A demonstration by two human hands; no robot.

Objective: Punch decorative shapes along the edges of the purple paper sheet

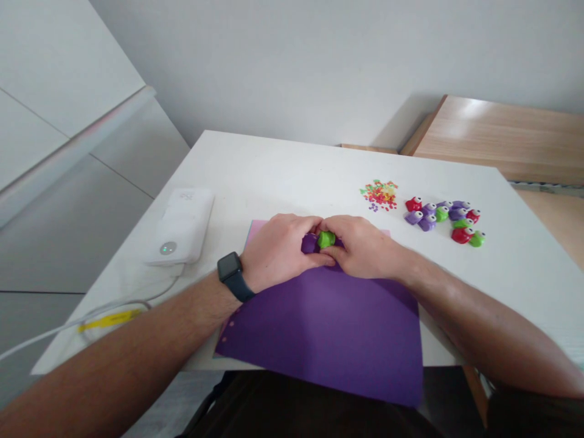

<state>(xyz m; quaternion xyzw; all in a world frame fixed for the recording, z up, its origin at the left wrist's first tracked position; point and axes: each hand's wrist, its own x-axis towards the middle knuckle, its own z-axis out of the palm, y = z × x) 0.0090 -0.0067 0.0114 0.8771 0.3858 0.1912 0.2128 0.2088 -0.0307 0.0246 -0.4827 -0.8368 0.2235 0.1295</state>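
Observation:
Both my hands meet at the far edge of a purple sheet of paper [347, 328]. Between them sits a small green craft punch [326, 239], at that edge. My right hand [360, 246] closes on it, thumb and fingers bent round it. My left hand [283, 252], with a dark watch on the wrist, is also closed about the punch, its thumb and fingertips on the near and far sides. Purple paper shows between the left fingers. A few small punched holes run along the sheet's left edge. Pink paper [259, 227] peeks out beneath it.
Several red, purple and green craft punches [441, 214] stand to the right. Beside them lies a scatter of tiny coloured paper cutouts [382, 196]. A white power bank [182, 225] with a cable [168, 290] rests at the left of the white table [274, 164].

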